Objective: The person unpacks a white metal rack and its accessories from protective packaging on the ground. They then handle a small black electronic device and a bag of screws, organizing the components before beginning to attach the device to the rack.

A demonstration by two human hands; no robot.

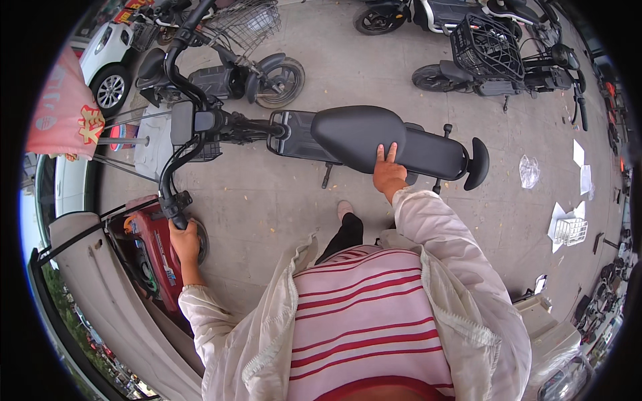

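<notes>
A black electric scooter (287,130) stands crosswise in front of me, its handlebar to the left and its tail to the right. My left hand (187,242) is wrapped round the near handlebar grip (176,215). My right hand (390,175) lies on the near edge of the black saddle (358,137), two fingers stretched out over it and the others partly hidden. Behind the saddle runs a flat rear seat (435,155) with a small padded backrest (477,164) at its end. The handlebar's middle carries a dark display (208,121).
Another scooter with a wire basket (251,27) stands beyond the handlebar. At the upper right is one with a black basket (487,48). A red vehicle (157,250) under a grey canopy (100,267) is close on my left. A plastic bag (529,172) and a white wire basket (570,231) lie right.
</notes>
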